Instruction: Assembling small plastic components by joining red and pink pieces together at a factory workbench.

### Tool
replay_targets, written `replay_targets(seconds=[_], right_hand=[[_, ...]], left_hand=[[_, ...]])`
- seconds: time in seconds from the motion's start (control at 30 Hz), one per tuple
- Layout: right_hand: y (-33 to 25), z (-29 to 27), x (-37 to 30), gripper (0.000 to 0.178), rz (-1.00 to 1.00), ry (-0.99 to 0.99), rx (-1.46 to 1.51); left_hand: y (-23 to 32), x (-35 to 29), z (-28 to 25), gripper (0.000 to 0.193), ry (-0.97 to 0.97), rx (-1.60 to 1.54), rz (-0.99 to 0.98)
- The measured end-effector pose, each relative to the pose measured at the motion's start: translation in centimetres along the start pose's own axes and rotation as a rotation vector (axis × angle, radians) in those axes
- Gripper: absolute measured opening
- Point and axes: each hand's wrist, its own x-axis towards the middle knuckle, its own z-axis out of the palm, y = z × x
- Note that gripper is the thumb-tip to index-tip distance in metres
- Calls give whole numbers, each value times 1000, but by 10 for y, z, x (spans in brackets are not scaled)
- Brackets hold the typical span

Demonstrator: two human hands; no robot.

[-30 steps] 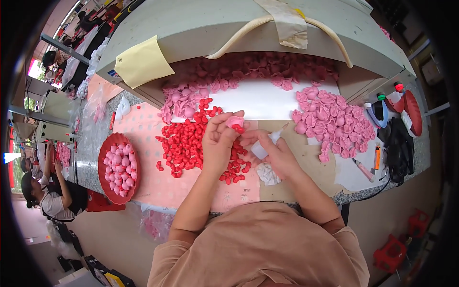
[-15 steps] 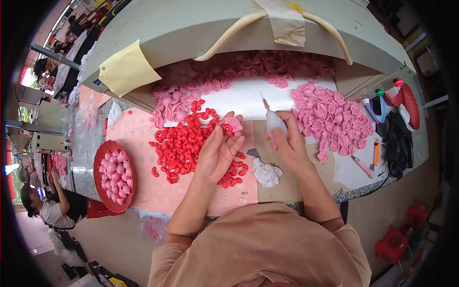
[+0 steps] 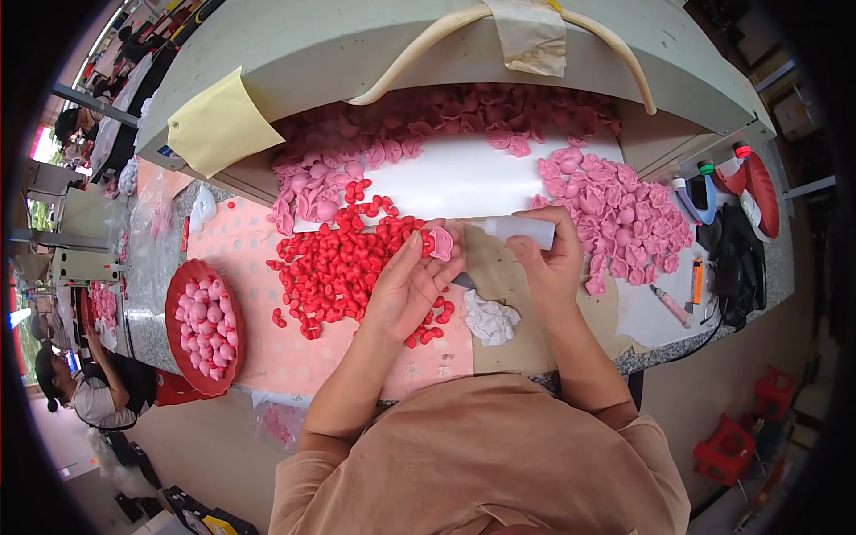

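Note:
My left hand [image 3: 403,290], palm turned up, pinches a small pink petal-edged piece [image 3: 442,242] between thumb and fingers. A bit of red shows beside that piece, partly hidden by the fingers. In my right hand [image 3: 553,272] is a whitish squeeze bottle [image 3: 533,232] lying almost level. Its thin nozzle points left at the pink piece; whether it touches cannot be made out. A heap of glossy red curved pieces [image 3: 325,272] spreads under and left of my left hand. Beyond my right hand lies a pile of pink cup-like pieces [image 3: 615,214].
A red bowl [image 3: 234,370] of pink balls stands at the left. Crumpled white tissue [image 3: 489,321] lies between my forearms. A grey cabinet [image 3: 374,62] overhangs more pink pieces at the back. An orange cutter [image 3: 696,281] and a black cloth-like bundle [image 3: 738,267] lie right.
My right hand has tipped the squeeze bottle from upright to nearly level, its nozzle now toward the pink piece. My left hand keeps its hold. The whole view has shifted slightly.

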Motion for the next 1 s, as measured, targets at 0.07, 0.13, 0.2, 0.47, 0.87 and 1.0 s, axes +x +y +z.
replay_targets(seconds=[0.07,0.13,0.2,0.47,0.87,1.0], right_hand=[[4,-3,-1,23,-1,-6,-31],[8,-5,-1,26,-123,40,-188],[1,-1,-1,26,-119,23,-225],[-1,2,-1,25,-185,-72,-330],[-1,3,-2,25,-192,-73,-382],[-2,4,-2,24,-194,-73,-376]], left_hand=[[-1,-1,-1,35,22,-2,-4],[-2,-1,-2,35,45,-3,-7],[-2,-1,-2,33,61,-1,-8],[-4,-1,5,28,75,62,0],[-4,-2,7,26,76,70,-3],[-4,-3,6,27,79,62,-1]])
